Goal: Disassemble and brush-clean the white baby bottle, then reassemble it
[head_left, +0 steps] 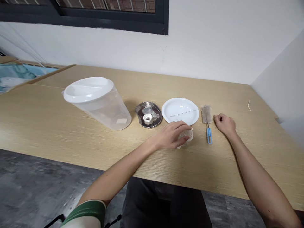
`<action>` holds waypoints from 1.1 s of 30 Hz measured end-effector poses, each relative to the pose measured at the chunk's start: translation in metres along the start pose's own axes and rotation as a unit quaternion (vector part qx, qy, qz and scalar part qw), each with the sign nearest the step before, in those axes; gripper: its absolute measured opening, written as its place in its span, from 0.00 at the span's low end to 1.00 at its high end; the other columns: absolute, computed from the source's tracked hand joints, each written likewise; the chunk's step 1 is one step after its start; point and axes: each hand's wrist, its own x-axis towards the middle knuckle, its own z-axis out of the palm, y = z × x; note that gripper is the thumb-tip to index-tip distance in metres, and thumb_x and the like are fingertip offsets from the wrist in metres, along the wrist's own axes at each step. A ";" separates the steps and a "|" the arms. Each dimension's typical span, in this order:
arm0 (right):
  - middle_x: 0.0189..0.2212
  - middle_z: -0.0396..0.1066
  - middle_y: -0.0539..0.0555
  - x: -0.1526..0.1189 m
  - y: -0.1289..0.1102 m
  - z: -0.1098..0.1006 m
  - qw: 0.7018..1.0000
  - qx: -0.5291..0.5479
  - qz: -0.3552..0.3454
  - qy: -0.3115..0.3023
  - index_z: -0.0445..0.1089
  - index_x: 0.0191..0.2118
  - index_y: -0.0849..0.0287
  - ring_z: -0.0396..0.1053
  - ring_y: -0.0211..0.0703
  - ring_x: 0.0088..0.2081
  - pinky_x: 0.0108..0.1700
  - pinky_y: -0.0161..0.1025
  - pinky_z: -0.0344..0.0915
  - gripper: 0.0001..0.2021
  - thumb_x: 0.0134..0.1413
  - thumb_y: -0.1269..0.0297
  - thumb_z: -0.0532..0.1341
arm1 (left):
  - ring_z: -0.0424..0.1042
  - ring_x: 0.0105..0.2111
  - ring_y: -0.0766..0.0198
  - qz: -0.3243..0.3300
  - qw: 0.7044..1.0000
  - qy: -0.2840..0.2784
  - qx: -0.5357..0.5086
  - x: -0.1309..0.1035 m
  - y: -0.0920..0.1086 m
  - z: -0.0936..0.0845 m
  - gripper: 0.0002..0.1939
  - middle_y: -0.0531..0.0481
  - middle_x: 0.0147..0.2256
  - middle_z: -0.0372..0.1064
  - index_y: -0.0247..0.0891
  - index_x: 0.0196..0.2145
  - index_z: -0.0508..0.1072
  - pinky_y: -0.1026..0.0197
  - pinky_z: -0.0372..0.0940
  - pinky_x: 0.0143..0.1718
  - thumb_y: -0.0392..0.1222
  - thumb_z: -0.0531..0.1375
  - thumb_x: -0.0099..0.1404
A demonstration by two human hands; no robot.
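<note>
My left hand [173, 134] is wrapped around a clear baby bottle [188, 134] with an open top, which stands on the table in front of the white plate. The hand partly hides the bottle. Loosely curled, my right hand [225, 124] rests on the table with nothing visible in it. Just left of it lies a bottle brush [206, 114] with a blue handle, bristles pointing away from me. To the left of the plate, a kidney-shaped metal dish [140, 119] holds a white collar ring [147, 118], a clear teat [155, 116] and a clear cap [147, 110].
A thin wire-like brush [184, 113] lies across the white oval plate [167, 107]. A tall translucent pitcher [104, 107] with a white lid stands at left. A small curved pale strip [249, 105] lies far right. The wooden table [99, 152] meets a white wall behind.
</note>
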 end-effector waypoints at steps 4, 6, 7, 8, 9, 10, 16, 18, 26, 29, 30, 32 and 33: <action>0.29 0.73 0.57 0.000 0.000 0.000 1.000 -0.001 0.001 -0.001 0.69 0.28 0.57 0.64 0.45 0.30 0.30 0.38 0.45 0.22 0.62 0.45 0.50 | 0.73 0.47 0.59 -0.003 1.000 -0.003 0.002 0.000 0.001 -0.001 0.18 0.41 0.49 0.71 0.35 0.55 0.68 0.57 0.68 0.47 0.46 0.53 0.72; 0.28 0.73 0.57 0.000 0.000 0.001 1.000 -0.001 -0.001 0.001 0.69 0.28 0.57 0.64 0.45 0.29 0.30 0.38 0.46 0.22 0.61 0.46 0.50 | 0.73 0.47 0.59 -0.002 1.000 -0.003 0.001 0.000 0.001 -0.001 0.19 0.41 0.49 0.71 0.34 0.55 0.68 0.57 0.69 0.47 0.46 0.53 0.72; 0.28 0.73 0.58 0.000 0.000 0.001 1.000 -0.001 -0.003 0.004 0.70 0.28 0.57 0.64 0.45 0.29 0.30 0.38 0.46 0.22 0.61 0.46 0.51 | 0.73 0.47 0.59 -0.001 1.000 -0.003 -0.001 0.001 0.002 -0.001 0.19 0.41 0.49 0.71 0.34 0.55 0.68 0.57 0.69 0.47 0.46 0.53 0.72; 0.28 0.73 0.58 0.000 0.000 0.001 1.000 0.000 -0.005 0.007 0.70 0.28 0.57 0.64 0.45 0.29 0.30 0.38 0.46 0.22 0.61 0.46 0.51 | 0.73 0.47 0.59 -0.001 1.000 -0.003 -0.003 0.001 0.002 -0.001 0.19 0.41 0.49 0.71 0.34 0.55 0.68 0.57 0.69 0.47 0.46 0.53 0.72; 0.28 0.72 0.58 0.000 0.000 0.001 1.000 0.001 -0.007 0.010 0.70 0.28 0.57 0.64 0.45 0.29 0.30 0.38 0.46 0.22 0.61 0.46 0.51 | 0.73 0.47 0.59 0.000 1.000 -0.004 -0.006 0.001 0.002 -0.001 0.19 0.41 0.49 0.71 0.34 0.55 0.68 0.56 0.69 0.47 0.46 0.53 0.72; 0.28 0.72 0.58 0.000 0.000 0.001 1.000 0.001 -0.008 0.011 0.70 0.28 0.57 0.64 0.45 0.29 0.30 0.38 0.46 0.22 0.61 0.46 0.51 | 0.73 0.47 0.58 0.000 1.000 -0.005 -0.010 0.001 0.002 -0.001 0.19 0.41 0.49 0.71 0.34 0.55 0.68 0.56 0.69 0.47 0.47 0.53 0.72; 0.27 0.72 0.58 -0.001 0.000 0.000 1.000 0.001 -0.005 0.012 0.70 0.28 0.57 0.64 0.46 0.29 0.30 0.39 0.46 0.21 0.61 0.46 0.51 | 0.73 0.48 0.57 -0.001 1.000 -0.007 -0.019 0.000 0.000 0.002 0.19 0.40 0.50 0.71 0.35 0.55 0.68 0.56 0.68 0.48 0.47 0.52 0.72; 0.27 0.72 0.58 -0.001 0.000 0.000 1.000 0.003 -0.008 0.016 0.69 0.28 0.57 0.64 0.46 0.29 0.29 0.39 0.46 0.21 0.61 0.46 0.51 | 0.73 0.49 0.57 -0.005 1.000 -0.011 -0.022 -0.001 -0.001 0.002 0.19 0.40 0.50 0.71 0.36 0.55 0.67 0.56 0.68 0.48 0.47 0.52 0.72; 0.28 0.72 0.58 0.000 0.001 -0.001 1.000 -0.003 -0.005 0.010 0.67 0.27 0.57 0.63 0.45 0.29 0.30 0.39 0.47 0.21 0.61 0.47 0.51 | 0.72 0.50 0.56 -0.012 0.999 -0.012 -0.028 -0.001 -0.002 0.000 0.17 0.40 0.50 0.71 0.35 0.54 0.67 0.54 0.67 0.50 0.45 0.52 0.72; 0.28 0.72 0.58 0.000 0.000 -0.002 1.000 -0.001 -0.003 0.006 0.67 0.27 0.57 0.63 0.45 0.29 0.29 0.38 0.47 0.21 0.60 0.47 0.51 | 0.72 0.49 0.57 -0.006 0.999 -0.015 -0.037 -0.002 -0.004 0.002 0.17 0.41 0.49 0.72 0.36 0.54 0.67 0.53 0.67 0.50 0.43 0.52 0.71; 0.28 0.71 0.58 0.000 0.000 -0.002 1.000 0.000 -0.003 0.005 0.67 0.27 0.57 0.63 0.46 0.29 0.29 0.38 0.47 0.21 0.60 0.47 0.51 | 0.71 0.49 0.57 -0.005 0.999 -0.016 -0.040 -0.002 -0.004 0.002 0.17 0.41 0.49 0.71 0.36 0.54 0.66 0.53 0.67 0.50 0.43 0.53 0.70; 0.27 0.71 0.58 -0.001 0.000 -0.002 1.000 0.003 -0.004 0.005 0.68 0.27 0.56 0.63 0.46 0.29 0.29 0.39 0.47 0.21 0.60 0.47 0.51 | 0.71 0.49 0.57 -0.006 0.999 -0.018 -0.043 -0.002 -0.005 0.003 0.18 0.41 0.50 0.71 0.37 0.55 0.66 0.53 0.66 0.50 0.43 0.53 0.70; 0.27 0.71 0.58 -0.001 0.001 -0.002 1.000 0.004 -0.006 0.005 0.68 0.27 0.56 0.64 0.46 0.29 0.29 0.39 0.47 0.21 0.60 0.47 0.51 | 0.71 0.49 0.57 -0.008 0.999 -0.020 -0.043 -0.002 -0.005 0.003 0.18 0.41 0.50 0.71 0.37 0.55 0.66 0.53 0.66 0.50 0.44 0.53 0.70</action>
